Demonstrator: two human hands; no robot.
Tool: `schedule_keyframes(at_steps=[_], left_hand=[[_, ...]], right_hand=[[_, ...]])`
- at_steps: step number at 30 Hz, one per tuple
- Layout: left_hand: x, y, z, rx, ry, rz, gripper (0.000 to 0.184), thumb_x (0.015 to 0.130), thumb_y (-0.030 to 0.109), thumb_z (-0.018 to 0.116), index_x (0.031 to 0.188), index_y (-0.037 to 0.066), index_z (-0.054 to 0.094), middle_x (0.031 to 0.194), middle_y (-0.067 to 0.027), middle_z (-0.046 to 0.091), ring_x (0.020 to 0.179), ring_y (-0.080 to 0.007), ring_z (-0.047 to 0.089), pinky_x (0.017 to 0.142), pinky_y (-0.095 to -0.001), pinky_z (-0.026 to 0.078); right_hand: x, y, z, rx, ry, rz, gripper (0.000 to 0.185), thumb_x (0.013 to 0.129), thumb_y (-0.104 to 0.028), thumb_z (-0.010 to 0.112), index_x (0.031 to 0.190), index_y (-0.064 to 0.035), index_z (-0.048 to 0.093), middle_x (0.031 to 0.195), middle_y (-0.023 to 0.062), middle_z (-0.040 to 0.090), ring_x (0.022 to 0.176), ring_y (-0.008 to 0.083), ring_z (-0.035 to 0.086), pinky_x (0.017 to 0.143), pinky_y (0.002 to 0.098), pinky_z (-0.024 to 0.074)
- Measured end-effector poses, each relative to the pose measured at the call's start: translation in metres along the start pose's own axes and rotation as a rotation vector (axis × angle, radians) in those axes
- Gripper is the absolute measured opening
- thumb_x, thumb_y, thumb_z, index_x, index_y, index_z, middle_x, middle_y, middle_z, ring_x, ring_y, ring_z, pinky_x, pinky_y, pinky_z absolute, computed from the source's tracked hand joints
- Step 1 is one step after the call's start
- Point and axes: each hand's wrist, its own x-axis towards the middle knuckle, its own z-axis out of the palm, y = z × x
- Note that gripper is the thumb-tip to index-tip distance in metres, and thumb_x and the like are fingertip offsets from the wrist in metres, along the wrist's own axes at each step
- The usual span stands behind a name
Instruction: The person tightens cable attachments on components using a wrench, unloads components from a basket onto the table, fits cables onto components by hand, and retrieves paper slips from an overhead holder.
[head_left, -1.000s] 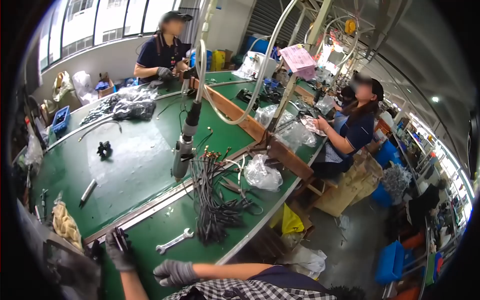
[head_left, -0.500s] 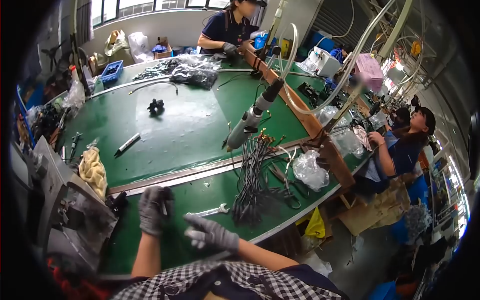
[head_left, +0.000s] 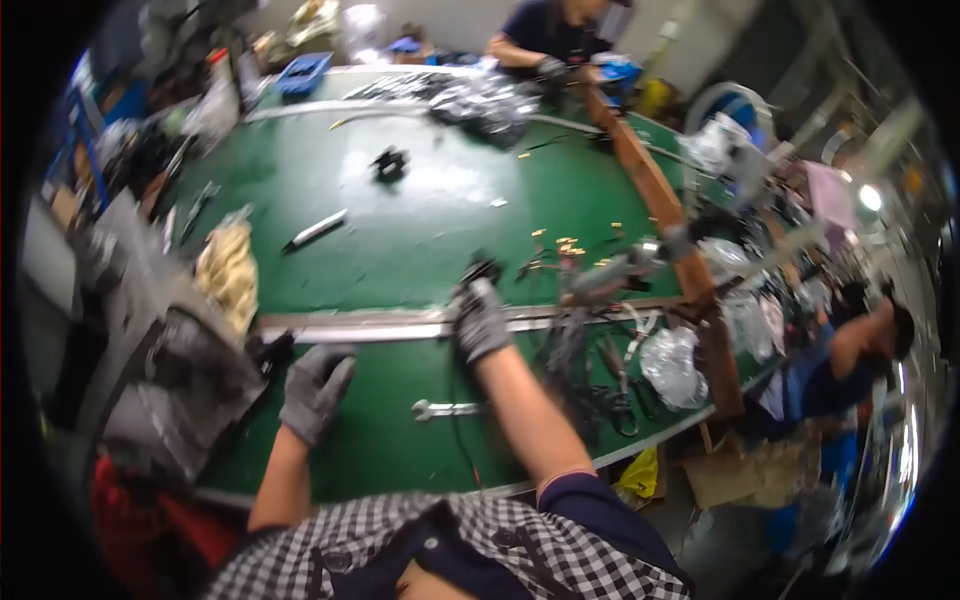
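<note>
My right hand (head_left: 481,322), in a grey glove, reaches over the metal strip (head_left: 390,330) on the green bench. Its fingers are closed on a small black part (head_left: 483,268), blurred by motion. A thin black cable (head_left: 461,430) hangs below that hand. My left hand (head_left: 318,392), also gloved, is held lower left with its fingers curled in; whatever it may hold is hidden. Close to it lies a black piece (head_left: 270,352) at the bench's left side. An open-ended wrench (head_left: 445,410) rests between my forearms. Right of my right hand is a bundle of dark cables (head_left: 570,350).
A power screwdriver (head_left: 615,272) hangs over the cables. Pliers (head_left: 612,362) and a clear plastic bag (head_left: 672,368) lie right. Farther back are a marker (head_left: 316,229) and a black part (head_left: 389,163). A wooden divider (head_left: 640,160) edges the bench. Co-workers (head_left: 548,40) are nearby.
My right hand has gone forward and right, over the metal strip, now with a black part in it. My left hand has dropped slightly. The view has shifted and the screwdriver has swung right.
</note>
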Motion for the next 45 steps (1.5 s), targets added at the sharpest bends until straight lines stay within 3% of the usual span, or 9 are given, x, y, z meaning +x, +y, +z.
schedule_keyframes(at_steps=[2, 6, 13, 15, 26, 37, 41, 43, 45], left_hand=[[-0.002, -0.003, -0.009, 0.083, 0.015, 0.031, 0.019, 0.086, 0.016, 0.059, 0.095, 0.000, 0.063, 0.077, -0.0096, 0.062, 0.069, -0.0164, 0.058, 0.065, -0.0285, 0.047], [0.003, -0.003, -0.028, 0.136, 0.049, -0.105, 0.019, 0.086, 0.017, 0.059, 0.095, 0.000, 0.063, 0.080, -0.0092, 0.063, 0.072, -0.0153, 0.059, 0.066, -0.0286, 0.047], [0.124, -0.033, -0.027, 0.247, 0.174, -0.037, 0.023, 0.083, 0.015, 0.064, 0.101, 0.001, 0.062, 0.084, -0.0095, 0.065, 0.078, -0.0156, 0.062, 0.071, -0.0268, 0.049], [0.166, -0.053, -0.007, 0.393, 0.114, -0.142, 0.034, 0.080, 0.021, 0.067, 0.108, 0.004, 0.059, 0.092, -0.0132, 0.065, 0.085, -0.0212, 0.063, 0.078, -0.0321, 0.049], [0.339, -0.115, 0.071, 0.781, 0.041, -0.115, 0.068, 0.072, 0.036, 0.066, 0.134, 0.024, 0.040, 0.135, -0.0151, 0.038, 0.118, -0.0347, 0.046, 0.100, -0.0414, 0.038], [0.317, -0.120, 0.114, 0.581, -0.093, 0.078, 0.025, 0.075, 0.021, 0.062, 0.098, 0.012, 0.058, 0.093, -0.0133, 0.064, 0.092, -0.0343, 0.059, 0.081, -0.0439, 0.047], [0.267, -0.148, 0.101, 0.518, -0.117, 0.169, 0.028, 0.075, 0.013, 0.066, 0.102, 0.004, 0.060, 0.094, -0.0134, 0.068, 0.084, -0.0233, 0.066, 0.075, -0.0365, 0.051], [0.260, -0.149, 0.076, 0.098, -0.334, -0.106, 0.018, 0.079, 0.012, 0.064, 0.094, 0.005, 0.056, 0.075, -0.0083, 0.062, 0.071, -0.0181, 0.061, 0.062, -0.0297, 0.049], [0.235, -0.160, 0.050, -0.336, -0.428, -0.335, 0.021, 0.082, 0.015, 0.063, 0.097, 0.007, 0.052, 0.069, -0.0026, 0.057, 0.066, -0.0131, 0.056, 0.054, -0.0229, 0.044]], right_hand=[[0.041, -0.009, -0.041, 0.063, -0.173, 0.198, 0.023, 0.087, -0.026, 0.058, 0.092, -0.0035, 0.054, 0.078, 0.0094, 0.059, 0.070, 0.0197, 0.059, 0.063, 0.0308, 0.0514], [-0.046, -0.008, 0.036, -0.486, 0.284, -0.272, 0.031, 0.088, -0.022, 0.057, 0.111, -0.0011, 0.056, 0.108, 0.0136, 0.059, 0.098, 0.0233, 0.058, 0.084, 0.0319, 0.0483], [-0.124, -0.001, 0.016, -1.723, -0.003, -0.898, 0.032, 0.082, -0.016, 0.060, 0.110, -0.0016, 0.058, 0.103, 0.0148, 0.060, 0.099, 0.0284, 0.056, 0.088, 0.0354, 0.0443], [-0.132, -0.008, 0.009, -1.825, -0.078, -0.669, 0.032, 0.077, -0.014, 0.061, 0.107, -0.0035, 0.061, 0.100, 0.0150, 0.060, 0.096, 0.0317, 0.055, 0.088, 0.0385, 0.0432], [-0.135, -0.010, -0.001, -1.949, -0.179, -0.628, 0.023, 0.076, -0.019, 0.059, 0.095, -0.0062, 0.064, 0.100, 0.0113, 0.060, 0.096, 0.0285, 0.056, 0.085, 0.0395, 0.0448], [-0.131, 0.001, -0.019, -1.805, -0.082, -0.662, 0.020, 0.082, -0.019, 0.056, 0.097, -0.0072, 0.063, 0.102, 0.0090, 0.060, 0.102, 0.0263, 0.055, 0.090, 0.0380, 0.0428], [-0.135, -0.006, -0.022, -1.763, 0.033, -0.727, 0.019, 0.082, -0.022, 0.056, 0.094, -0.0090, 0.062, 0.098, 0.0094, 0.059, 0.095, 0.0252, 0.056, 0.086, 0.0370, 0.0445], [-0.150, -0.041, -0.001, -2.363, 0.304, -0.449, 0.024, 0.084, -0.024, 0.053, 0.100, -0.0073, 0.059, 0.096, 0.0107, 0.060, 0.082, 0.0263, 0.057, 0.071, 0.0349, 0.0483], [-0.159, -0.074, -0.011, -2.062, 0.612, -0.527, 0.029, 0.083, -0.028, 0.052, 0.103, -0.0070, 0.059, 0.100, 0.0122, 0.059, 0.091, 0.0272, 0.056, 0.078, 0.0368, 0.0463]])
